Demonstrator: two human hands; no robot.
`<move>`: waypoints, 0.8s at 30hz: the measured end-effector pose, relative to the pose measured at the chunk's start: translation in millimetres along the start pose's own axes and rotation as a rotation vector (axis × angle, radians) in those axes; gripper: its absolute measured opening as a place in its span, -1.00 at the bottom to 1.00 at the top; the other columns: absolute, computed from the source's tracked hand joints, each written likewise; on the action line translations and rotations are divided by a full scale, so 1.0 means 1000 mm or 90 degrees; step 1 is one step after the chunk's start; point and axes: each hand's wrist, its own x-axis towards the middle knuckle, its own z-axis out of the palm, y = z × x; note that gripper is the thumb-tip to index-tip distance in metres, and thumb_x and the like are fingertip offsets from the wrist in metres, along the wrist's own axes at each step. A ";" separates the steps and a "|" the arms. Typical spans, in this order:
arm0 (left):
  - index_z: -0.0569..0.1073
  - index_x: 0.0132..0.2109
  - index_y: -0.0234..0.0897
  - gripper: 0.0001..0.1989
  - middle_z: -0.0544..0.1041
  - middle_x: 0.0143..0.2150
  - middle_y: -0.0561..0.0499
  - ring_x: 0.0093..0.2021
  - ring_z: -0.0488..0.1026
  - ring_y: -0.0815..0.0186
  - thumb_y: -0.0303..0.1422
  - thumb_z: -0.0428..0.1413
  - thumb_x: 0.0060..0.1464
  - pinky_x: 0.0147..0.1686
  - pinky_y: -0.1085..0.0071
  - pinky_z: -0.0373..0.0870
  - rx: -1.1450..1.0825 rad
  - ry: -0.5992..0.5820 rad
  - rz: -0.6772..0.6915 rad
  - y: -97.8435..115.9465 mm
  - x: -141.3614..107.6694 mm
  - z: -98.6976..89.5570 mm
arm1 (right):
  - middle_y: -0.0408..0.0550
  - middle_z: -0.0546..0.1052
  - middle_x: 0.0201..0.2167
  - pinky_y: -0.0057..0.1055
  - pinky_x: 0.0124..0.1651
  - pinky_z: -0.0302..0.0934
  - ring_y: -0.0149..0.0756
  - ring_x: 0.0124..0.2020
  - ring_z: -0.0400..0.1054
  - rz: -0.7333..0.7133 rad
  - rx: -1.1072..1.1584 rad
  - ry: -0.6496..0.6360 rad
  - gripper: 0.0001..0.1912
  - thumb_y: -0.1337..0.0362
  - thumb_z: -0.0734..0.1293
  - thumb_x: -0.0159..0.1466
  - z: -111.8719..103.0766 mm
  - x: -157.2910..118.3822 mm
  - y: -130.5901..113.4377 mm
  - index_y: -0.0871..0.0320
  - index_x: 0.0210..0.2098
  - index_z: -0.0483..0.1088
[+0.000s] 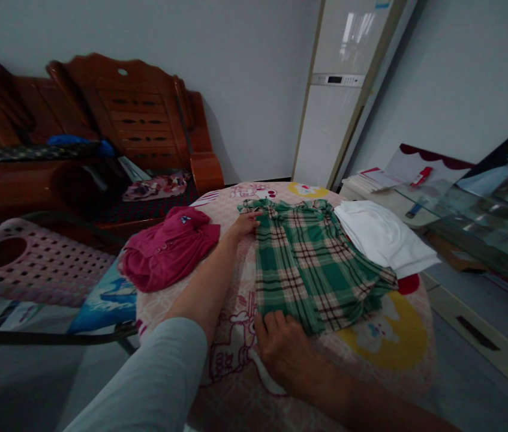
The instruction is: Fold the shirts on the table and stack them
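A green plaid garment [312, 258] lies spread on a round table with a patterned cloth [236, 360]. At its far left corner, by the gathered edge, is my left hand [247, 224], index finger stretched out over the fabric. My right hand [280, 345] rests at the near left corner, its curled fingers on the hem; whether they pinch it is hard to tell. A crumpled magenta shirt [170, 246] sits to the left of my left forearm. Folded white cloth [384, 237] lies at the right, touching the plaid garment.
Carved wooden seats [132, 114] stand at the back left. A pink woven chair [47, 258] with a blue cushion [107, 300] is at the left. On the right are a glass-topped cabinet [474, 228] and papers [373, 180]. A tall white air conditioner [330, 126] stands behind.
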 end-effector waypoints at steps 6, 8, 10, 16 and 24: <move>0.53 0.03 -0.34 -0.51 0.59 -0.33 -0.02 -0.42 0.48 0.36 -0.60 0.19 -0.12 -0.35 0.42 0.48 -0.135 -0.006 -0.016 -0.008 0.011 0.007 | 0.44 0.45 0.03 -0.09 -0.10 0.34 0.06 0.01 0.37 -0.002 -0.114 0.068 -0.59 0.39 0.22 0.29 0.003 -0.014 -0.025 0.46 0.10 0.30; 0.56 -0.01 -0.37 -0.54 0.59 -0.33 -0.03 -0.40 0.48 0.37 -0.62 0.18 -0.13 -0.34 0.43 0.47 -0.113 0.001 0.002 -0.010 0.013 0.007 | 0.48 0.45 0.02 -0.05 -0.09 0.34 0.10 0.02 0.37 0.007 -0.128 0.063 -0.61 0.40 0.20 0.29 0.006 -0.017 -0.028 0.49 0.06 0.34; 0.57 -0.03 -0.37 -0.56 0.59 -0.33 -0.03 -0.40 0.47 0.38 -0.62 0.18 -0.14 -0.34 0.45 0.46 -0.087 0.008 0.019 -0.012 0.013 0.006 | 0.50 0.46 0.00 -0.02 -0.06 0.34 0.11 0.02 0.38 -0.002 -0.130 0.057 -0.62 0.43 0.21 0.27 0.008 -0.018 -0.029 0.52 0.04 0.35; 0.56 -0.02 -0.37 -0.56 0.60 -0.27 -0.06 -0.40 0.48 0.39 -0.61 0.16 -0.11 -0.32 0.43 0.46 -0.055 0.023 0.035 -0.013 0.011 0.007 | 0.46 0.51 -0.13 -0.08 -0.18 0.38 0.05 -0.11 0.44 0.075 -0.119 -0.011 -0.69 0.48 0.21 0.24 0.007 0.000 -0.036 0.48 -0.06 0.41; 0.48 0.11 -0.36 -0.44 0.62 -0.24 -0.10 -0.31 0.52 0.29 -0.61 0.15 -0.11 -0.22 0.30 0.51 0.028 0.059 0.001 -0.007 0.014 0.011 | 0.18 0.49 -0.41 -0.24 -0.43 0.30 -0.12 -0.40 0.39 0.061 -0.062 -0.059 -0.83 0.51 0.23 0.20 0.004 0.016 -0.023 0.34 -0.26 0.43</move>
